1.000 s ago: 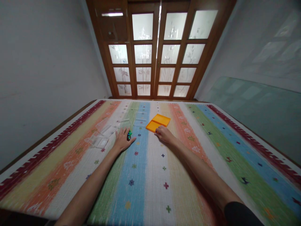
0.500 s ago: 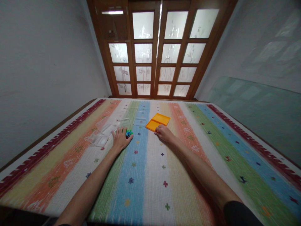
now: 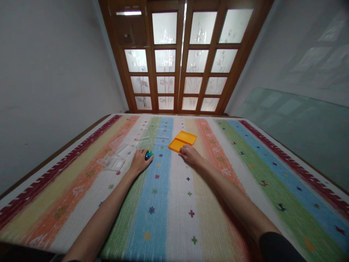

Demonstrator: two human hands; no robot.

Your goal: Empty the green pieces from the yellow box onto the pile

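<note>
My left hand (image 3: 140, 161) curls its fingers round a cluster of small shiny blue and green pieces (image 3: 148, 155) on the cloth. The pieces are too small to name and partly hidden by the fingers. My right hand (image 3: 190, 154) grips the near right edge of an orange hinged case (image 3: 186, 137). This case lies open and flat, its two halves spread out, and its near corner is hidden behind my fingers. I see nothing inside its visible part.
Left of my left hand, several clear plastic boxes (image 3: 117, 162) lie on the striped tablecloth (image 3: 180, 203). Another clear box (image 3: 161, 141) sits between my hands, farther back. Wooden doors with glass panes (image 3: 178, 58) stand beyond the table.
My left hand's fingers, spread out before, have drawn in round the blue and green pieces. The right hand and the orange case have stayed in place.
</note>
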